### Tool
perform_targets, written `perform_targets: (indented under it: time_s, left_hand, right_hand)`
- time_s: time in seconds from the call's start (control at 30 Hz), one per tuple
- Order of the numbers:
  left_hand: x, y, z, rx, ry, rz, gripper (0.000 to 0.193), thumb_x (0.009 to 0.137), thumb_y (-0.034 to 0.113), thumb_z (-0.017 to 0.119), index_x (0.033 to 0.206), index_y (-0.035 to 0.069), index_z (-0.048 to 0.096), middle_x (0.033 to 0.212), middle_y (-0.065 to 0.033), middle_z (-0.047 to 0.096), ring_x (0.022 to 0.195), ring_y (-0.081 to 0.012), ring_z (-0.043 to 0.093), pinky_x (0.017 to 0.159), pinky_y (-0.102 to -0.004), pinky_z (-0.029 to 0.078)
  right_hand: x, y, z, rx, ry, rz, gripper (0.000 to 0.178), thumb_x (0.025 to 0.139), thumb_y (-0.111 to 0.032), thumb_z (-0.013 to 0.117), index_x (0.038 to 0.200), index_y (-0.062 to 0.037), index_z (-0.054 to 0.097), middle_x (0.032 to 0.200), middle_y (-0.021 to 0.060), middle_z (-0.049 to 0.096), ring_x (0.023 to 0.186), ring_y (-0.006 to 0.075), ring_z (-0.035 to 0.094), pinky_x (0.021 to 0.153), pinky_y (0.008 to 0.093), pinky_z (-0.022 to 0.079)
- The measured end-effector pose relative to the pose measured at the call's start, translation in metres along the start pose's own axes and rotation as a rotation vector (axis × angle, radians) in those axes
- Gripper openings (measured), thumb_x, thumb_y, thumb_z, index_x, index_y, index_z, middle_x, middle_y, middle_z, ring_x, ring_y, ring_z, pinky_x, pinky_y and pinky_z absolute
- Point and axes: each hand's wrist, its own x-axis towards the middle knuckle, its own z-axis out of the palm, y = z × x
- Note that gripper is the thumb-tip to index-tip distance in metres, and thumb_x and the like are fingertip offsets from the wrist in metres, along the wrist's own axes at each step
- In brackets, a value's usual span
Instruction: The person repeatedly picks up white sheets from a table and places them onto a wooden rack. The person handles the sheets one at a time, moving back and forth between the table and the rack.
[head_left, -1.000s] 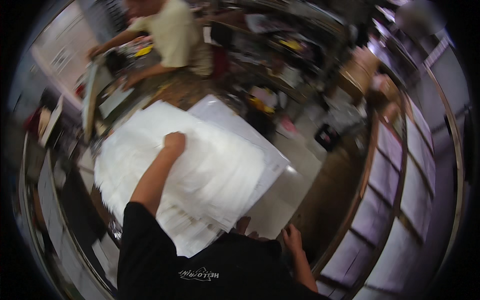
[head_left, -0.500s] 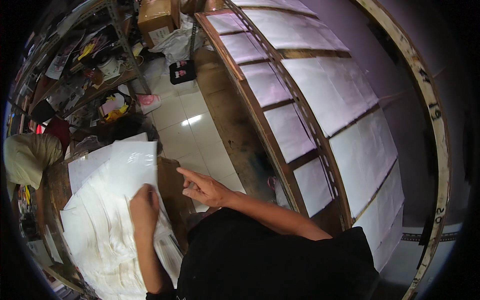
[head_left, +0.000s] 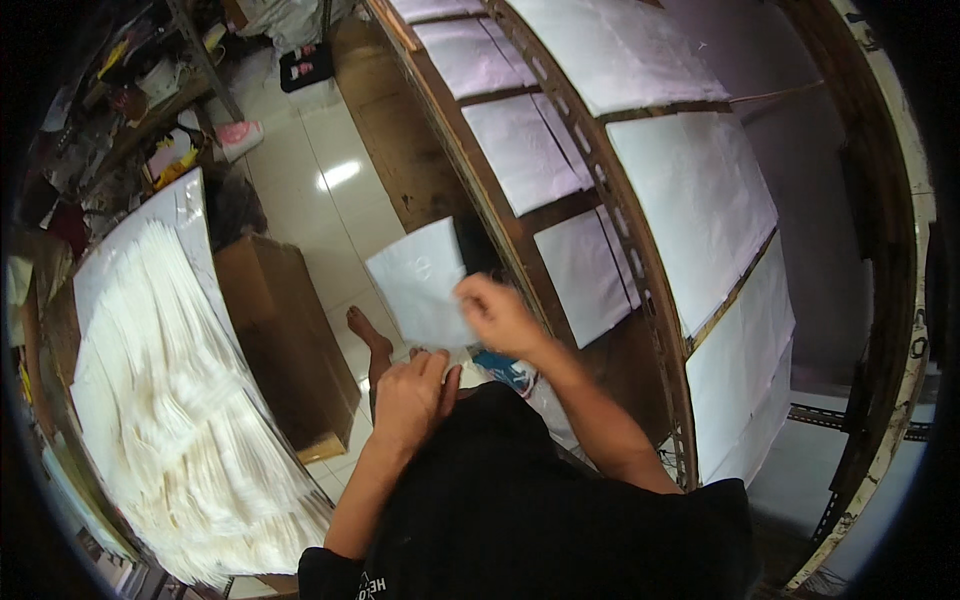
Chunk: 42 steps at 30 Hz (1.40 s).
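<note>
A thin white sheet [head_left: 415, 280] hangs in front of my body, between my two hands. My right hand [head_left: 498, 315] pinches its right edge, somewhat smeared by motion. At the sheet's near edge, my left hand [head_left: 408, 395] is closed with its fingertips on the lower corner. Over to the left lies a big fanned pile of white sheets [head_left: 180, 400], spread in uneven layers on a pale board. Both hands are away from that pile.
A slanted rack [head_left: 630, 235] with white sheets [head_left: 690, 200] laid in rows stands along the right. Between pile and rack are a brown cardboard box [head_left: 285, 330], a bare foot [head_left: 365, 328] and a tiled floor [head_left: 300, 190]. Cluttered shelves [head_left: 150, 120] fill the far left.
My left hand has left the pile and moved right with a sheet. My right hand, earlier empty with a finger stretched out, now grips the sheet's edge. The view has turned toward the rack.
</note>
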Motion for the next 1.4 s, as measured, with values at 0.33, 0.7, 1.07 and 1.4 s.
perform_targets:
  time_s: [0.33, 0.7, 1.07, 1.4]
  left_hand:
    - [-0.104, -0.033, 0.077, -0.094, -0.295, -0.398, 0.018, 0.088, 0.021, 0.065, 0.092, 0.005, 0.060, 0.084, -0.0163, 0.064, 0.074, -0.0372, 0.065, 0.066, -0.0475, 0.052]
    - [-0.183, -0.066, 0.119, -0.066, -0.472, -0.648, 0.025, 0.089, 0.025, 0.063, 0.102, 0.004, 0.063, 0.097, -0.0217, 0.066, 0.082, -0.0421, 0.066, 0.072, -0.0495, 0.053]
    - [-0.196, -0.074, 0.129, -0.091, -0.548, -0.681, 0.027, 0.089, 0.026, 0.062, 0.105, 0.003, 0.064, 0.099, -0.0217, 0.067, 0.088, -0.0420, 0.065, 0.077, -0.0498, 0.052]
    - [-0.191, -0.072, 0.125, -0.087, -0.563, -0.696, 0.028, 0.090, 0.026, 0.061, 0.105, 0.003, 0.064, 0.101, -0.0220, 0.067, 0.089, -0.0420, 0.065, 0.079, -0.0498, 0.052]
  right_hand:
    - [-0.107, 0.237, -0.206, 0.179, 0.826, 0.426, 0.021, 0.093, -0.024, 0.063, 0.108, -0.0095, 0.058, 0.084, -0.0056, 0.050, 0.071, 0.0049, 0.044, 0.063, 0.0231, 0.039]
    - [-0.174, 0.389, -0.267, 0.173, 1.230, 0.546, 0.007, 0.091, -0.013, 0.062, 0.093, -0.0071, 0.058, 0.069, -0.0011, 0.050, 0.049, 0.0066, 0.040, 0.037, 0.0212, 0.026]
    - [-0.170, 0.390, -0.275, 0.008, 1.149, 0.743, 0.012, 0.089, -0.011, 0.062, 0.079, -0.0046, 0.059, 0.063, 0.0016, 0.052, 0.045, 0.0088, 0.040, 0.038, 0.0239, 0.028]
    - [-0.168, 0.393, -0.262, -0.002, 1.172, 0.786, 0.016, 0.088, -0.014, 0.063, 0.075, -0.0059, 0.059, 0.061, 0.0025, 0.053, 0.045, 0.0112, 0.044, 0.040, 0.0258, 0.032]
